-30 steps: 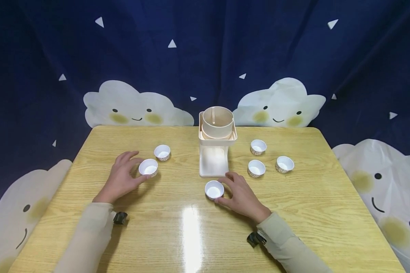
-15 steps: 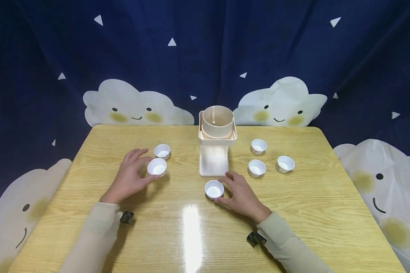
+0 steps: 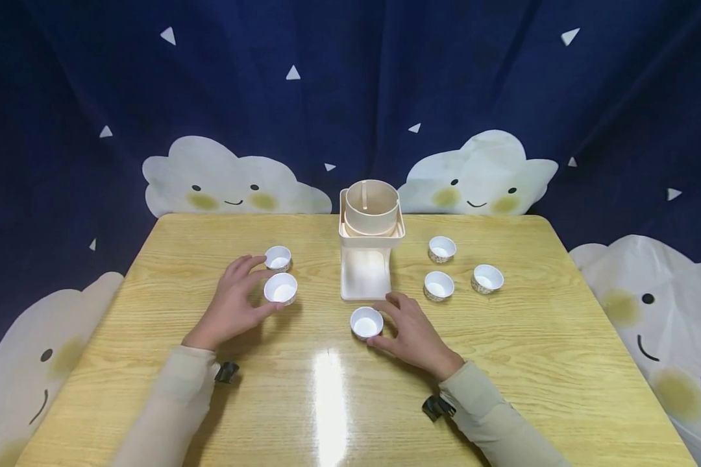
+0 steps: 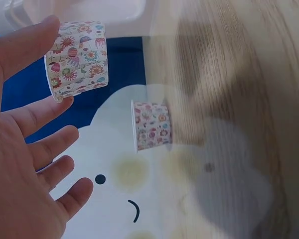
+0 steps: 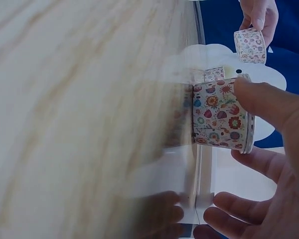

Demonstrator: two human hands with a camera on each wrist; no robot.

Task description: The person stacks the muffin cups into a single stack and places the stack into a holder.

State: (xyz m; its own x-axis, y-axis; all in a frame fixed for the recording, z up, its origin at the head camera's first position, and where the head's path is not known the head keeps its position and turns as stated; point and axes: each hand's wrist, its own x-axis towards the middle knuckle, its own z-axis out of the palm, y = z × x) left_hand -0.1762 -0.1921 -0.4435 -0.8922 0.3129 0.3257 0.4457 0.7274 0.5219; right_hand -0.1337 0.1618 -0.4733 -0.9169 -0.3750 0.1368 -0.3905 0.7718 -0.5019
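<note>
Florals and White

The paper cups (image 5: pixel 219 115) carry multicoloured flower prints, white inside; the stand (image 3: pixel 372 241) is cream, the tabletop (image 3: pixel 537 357) yellow wood grain, sleeves (image 3: pixel 172 399) beige, the navy curtain (image 3: pixel 356 78) printed with white triangles (image 3: pixel 293 73) and yellow-cheeked clouds (image 3: pixel 228 178).

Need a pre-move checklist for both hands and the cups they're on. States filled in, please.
1. Left grip secure: ok. The left hand pinches the left-hand paper cup between thumb and finger.
2. Left-hand paper cup off the wooden table: ok, raised in both wrist views.
3. Left-hand paper cup apart from the standing paper cup beyond it: ok, a gap shows in the left wrist view.
4. Right-hand paper cup supported: ok, base on the table, the right hand pinching its rim.
5. Right-hand paper cup single, not nested: cannot tell; its rim looks layered.
6. Held cups lined up one over the other: not ok, apart sideways.
</note>
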